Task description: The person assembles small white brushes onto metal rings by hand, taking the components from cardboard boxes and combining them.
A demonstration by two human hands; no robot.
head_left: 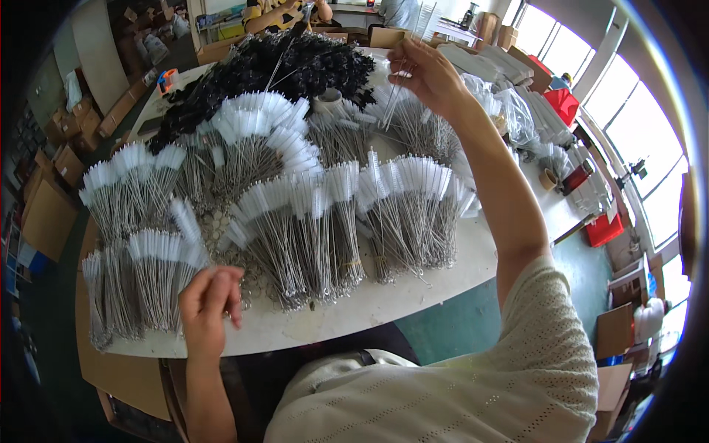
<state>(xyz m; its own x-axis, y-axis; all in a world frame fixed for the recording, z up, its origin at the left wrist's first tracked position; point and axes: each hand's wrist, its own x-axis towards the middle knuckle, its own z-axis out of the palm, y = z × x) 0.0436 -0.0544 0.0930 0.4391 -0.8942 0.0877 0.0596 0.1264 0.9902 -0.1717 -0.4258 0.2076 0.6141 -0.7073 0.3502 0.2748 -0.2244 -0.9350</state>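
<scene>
My right hand point(427, 77) is raised over the far right part of the table, its fingers closed on a few thin wire stems point(390, 111). They stick out above and below the fingers; whether they bear bristles is too fine to tell. Close to the table's front edge, my left hand point(209, 303) has curled fingers, and what lies in them, if anything, is hidden. Beside it lie bundles of white-bristled wire brushes point(151, 277). More brush bundles point(317, 229) fill the middle, bristles pointing away from me. Small wire rings point(255, 284) lie right of my left hand.
A heap of black pieces point(295, 66) covers the far side of the white table point(354, 314). Clear plastic bags point(517, 114), a dark red jar point(578, 176) and a tape roll point(547, 179) are at the right. Another person's arms point(281, 15) show beyond the heap. Cardboard boxes point(52, 207) stand left.
</scene>
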